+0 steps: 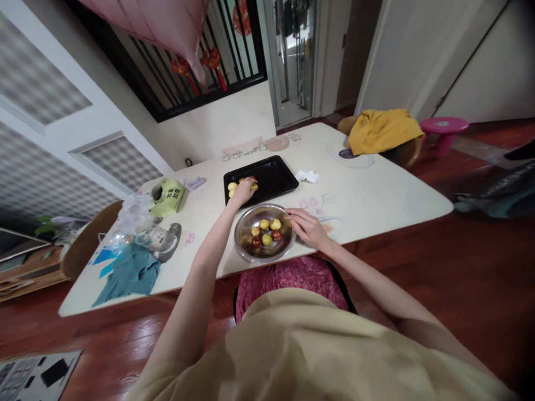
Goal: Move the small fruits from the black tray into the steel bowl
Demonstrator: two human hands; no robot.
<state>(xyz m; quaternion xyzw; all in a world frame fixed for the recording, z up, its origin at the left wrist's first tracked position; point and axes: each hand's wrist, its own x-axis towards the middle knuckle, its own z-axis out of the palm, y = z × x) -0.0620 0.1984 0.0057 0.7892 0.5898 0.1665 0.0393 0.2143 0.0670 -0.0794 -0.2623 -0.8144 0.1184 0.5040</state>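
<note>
Over the left end of a black baking tray [276, 177], my left hand [242, 192] curls its fingers round small round fruit. Yellow fruit [232, 187] lies beside that hand, and a bit of red fruit shows behind the fingertips. My hand covers part of this group. In front of the tray, near the table edge, stands a shiny metal bowl [242, 245]. Inside it are several small round fruits: yellow ones [275, 224], dark red ones [276, 235] and a greenish one [266, 239]. My right hand [307, 227] grips the bowl's right rim.
The white table [376, 195] has drawings on it. A crumpled white tissue [308, 176] lies right of the tray. At left are a green bag [168, 196], clear plastic [134, 216] and a teal cloth [132, 273]. A yellow cloth [382, 131] drapes a chair behind.
</note>
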